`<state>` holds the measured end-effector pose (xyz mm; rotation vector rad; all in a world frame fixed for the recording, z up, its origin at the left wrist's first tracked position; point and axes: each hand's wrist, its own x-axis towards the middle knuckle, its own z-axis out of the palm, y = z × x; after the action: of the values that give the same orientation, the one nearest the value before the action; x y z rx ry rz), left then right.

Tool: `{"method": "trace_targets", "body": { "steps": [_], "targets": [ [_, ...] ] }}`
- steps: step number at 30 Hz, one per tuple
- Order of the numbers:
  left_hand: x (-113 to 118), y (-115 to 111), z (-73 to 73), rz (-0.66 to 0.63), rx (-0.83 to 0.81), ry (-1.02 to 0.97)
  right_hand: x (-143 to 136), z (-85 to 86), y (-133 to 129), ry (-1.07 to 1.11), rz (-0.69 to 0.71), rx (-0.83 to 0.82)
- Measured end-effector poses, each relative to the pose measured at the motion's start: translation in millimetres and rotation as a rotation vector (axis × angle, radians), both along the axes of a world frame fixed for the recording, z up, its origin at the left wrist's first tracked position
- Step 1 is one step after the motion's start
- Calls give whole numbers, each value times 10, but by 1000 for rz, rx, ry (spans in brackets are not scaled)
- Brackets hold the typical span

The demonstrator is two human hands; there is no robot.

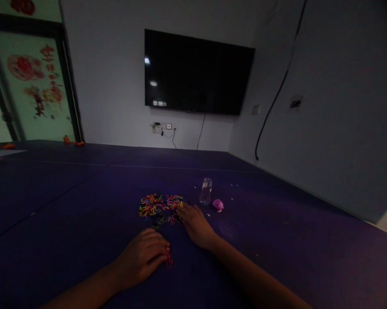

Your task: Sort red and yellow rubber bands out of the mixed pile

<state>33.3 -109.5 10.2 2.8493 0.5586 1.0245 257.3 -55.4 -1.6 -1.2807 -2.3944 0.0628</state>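
Note:
A heap of thin, multicoloured hair ties lies on the dark purple surface in front of me. My left hand is closed near the front of the heap, pinching red hair ties that hang out past the fingertips. At the heap's right edge, my right hand lies palm down with its fingers stretched forward, the fingertips touching the nearest hair ties. Just beyond that hand stands a clear bottle without a lid. Beside it sits a small purple cup-shaped piece, perhaps the bottle's cap.
The purple surface reaches back to the walls. Small white scraps are scattered around the bottle. Orange objects lie at the far left edge near a door. A large television hangs on the wall, and a black cable dangles at right.

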Motion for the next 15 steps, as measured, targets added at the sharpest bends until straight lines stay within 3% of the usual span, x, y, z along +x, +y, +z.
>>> {"method": "trace_targets", "body": {
  "steps": [8,15],
  "targets": [
    [-21,65,-84,246,-51,92,31,-38,50,105,-2,61],
    [-10,78,-135,324,-116,166,42,-71,53,129,-9,83]
  ]
}}
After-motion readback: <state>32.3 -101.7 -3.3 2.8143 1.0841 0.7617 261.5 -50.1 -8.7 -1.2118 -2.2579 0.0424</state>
